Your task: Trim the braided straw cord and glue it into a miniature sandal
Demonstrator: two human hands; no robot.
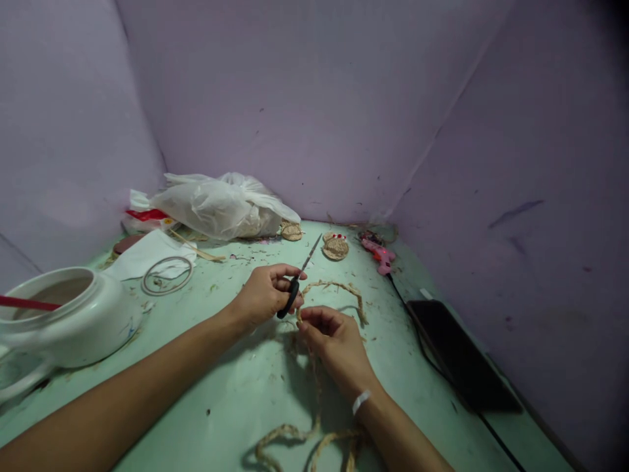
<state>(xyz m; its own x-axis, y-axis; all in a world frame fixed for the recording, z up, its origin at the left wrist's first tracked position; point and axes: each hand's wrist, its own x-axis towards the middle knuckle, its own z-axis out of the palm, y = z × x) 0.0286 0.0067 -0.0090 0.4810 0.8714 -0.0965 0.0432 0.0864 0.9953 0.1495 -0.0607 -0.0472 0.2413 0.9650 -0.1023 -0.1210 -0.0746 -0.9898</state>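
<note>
Biggest thing here is the pale purple walls (314,105), scuffed in spots, boxing in a mint-green tabletop (216,373) that's littered with little fiber scraps. On the left sits a chunky white pot (113,321) with a red stick (29,303) poking out of its open top. A crumpled white plastic bag (216,206) slumps against the back wall, and over on the right a flat black slab (457,354) lies along the edge with a dark cable beside it.

The braided cord (339,285) is mid-table: one end curves out past the hands, the rest drops toward the near edge and loops around there. Right hand (339,344) has it pinched between thumb and fingers. Left hand (263,295) is wrapped around the black handle of the scissors (289,298), blades angled up and away; can't really tell if those fingers are on the cord too.

Smaller stuff: a white sheet (152,255) near the pot, with a thin ring (167,292) just beside it, then a pink glue gun (378,254) toward the back right. There's a tan woven disc (336,248) with tiny red beads (339,236) on top, and a white band (361,401) on the right wrist.
</note>
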